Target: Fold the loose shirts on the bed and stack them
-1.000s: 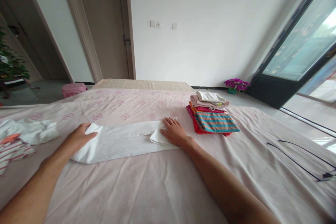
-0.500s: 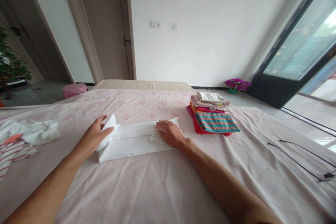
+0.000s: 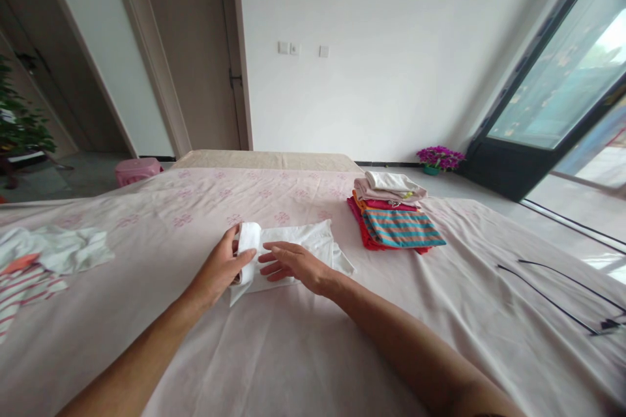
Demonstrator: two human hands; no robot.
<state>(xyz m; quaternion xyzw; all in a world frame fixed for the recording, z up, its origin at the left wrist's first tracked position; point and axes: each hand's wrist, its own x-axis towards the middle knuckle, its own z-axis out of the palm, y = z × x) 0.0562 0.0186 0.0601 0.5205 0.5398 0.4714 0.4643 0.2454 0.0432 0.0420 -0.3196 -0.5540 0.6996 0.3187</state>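
Note:
A white garment [image 3: 308,238], folded into a long strip, lies on the pink bedsheet [image 3: 274,352] in front of me. Its left end is turned up and over into a thick fold. My left hand [image 3: 222,267] grips that fold, thumb on the near face and fingers tucked behind. My right hand [image 3: 293,264] is over the middle of the strip, fingers stretched toward the fold and slightly spread; whether it touches the cloth I cannot tell. The garment's loose right end sticks out past my right wrist.
A stack of folded clothes [image 3: 396,215] stands to the right, a striped piece at its front. Rumpled white clothes [image 3: 63,247] and a red-striped garment [image 3: 24,293] lie at the left. Thin black rods [image 3: 548,300] rest at the right. Beyond are a pink stool [image 3: 138,171] and purple flowers [image 3: 440,158].
My left hand has moved right, bringing the garment's left end over in a fold. My right hand has shifted left from the garment's right end to its middle.

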